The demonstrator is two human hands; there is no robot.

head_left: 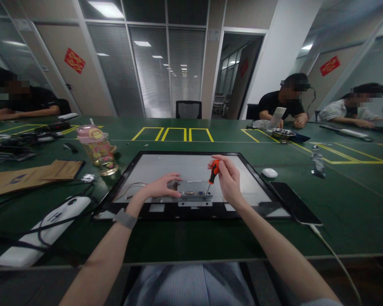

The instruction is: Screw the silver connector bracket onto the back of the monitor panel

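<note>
In my right hand is an orange and black screwdriver, held nearly upright with its shaft pointing down. The tip meets the right side of a metal bracket that carries connector ports. Thumb and fingers of my left hand are spread around the left end of this bracket, steadying it; nothing is lifted. Beneath both hands lies a flat display panel with a black frame and a pale back. Thin wires run over the panel beside my left hand. Whether a screw sits under the tip is too small to tell.
Left of the panel stand a pink-lidded bottle, a brown paper envelope and a white power strip with black cables. To the right lie a white mouse and a phone on a cable. Several people sit across the green table.
</note>
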